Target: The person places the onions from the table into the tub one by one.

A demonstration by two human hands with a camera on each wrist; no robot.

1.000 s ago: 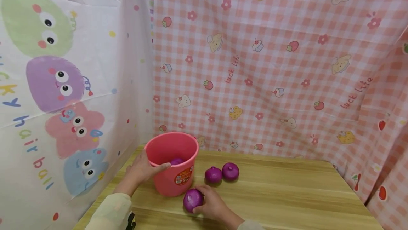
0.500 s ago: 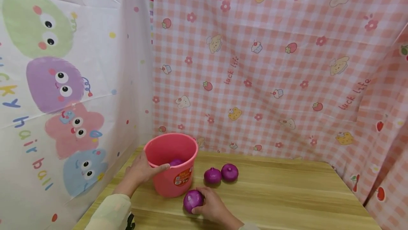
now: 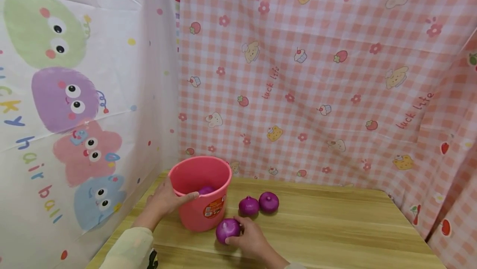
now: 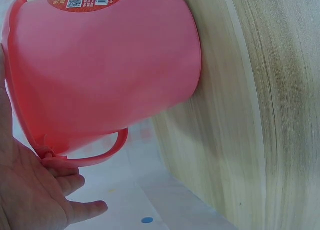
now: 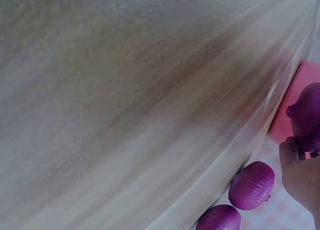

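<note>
A pink bucket (image 3: 203,215) stands upright at the left of the table, with a purple onion (image 3: 206,190) visible inside. My left hand (image 3: 165,200) grips the bucket's near left rim, thumb over the edge; in the left wrist view, that hand (image 4: 37,190) is beside the handle joint, some fingers extended. In front of the bucket, my right hand (image 3: 250,238) holds another purple onion (image 3: 227,230) between thumb and fingers. The right wrist view has the held onion (image 5: 306,117) before the bucket (image 5: 290,110), with the right hand (image 5: 302,177) on it.
Two more purple onions (image 3: 249,206) (image 3: 268,202) lie side by side on the wooden table (image 3: 335,227), right of the bucket. A pink checked cloth (image 3: 316,87) hangs behind the table, and a white printed sheet (image 3: 123,70) hangs along the left.
The right hand and its onion have shifted slightly up and to the right, and the onion has tilted a little. The left hand keeps its grip on the bucket.
</note>
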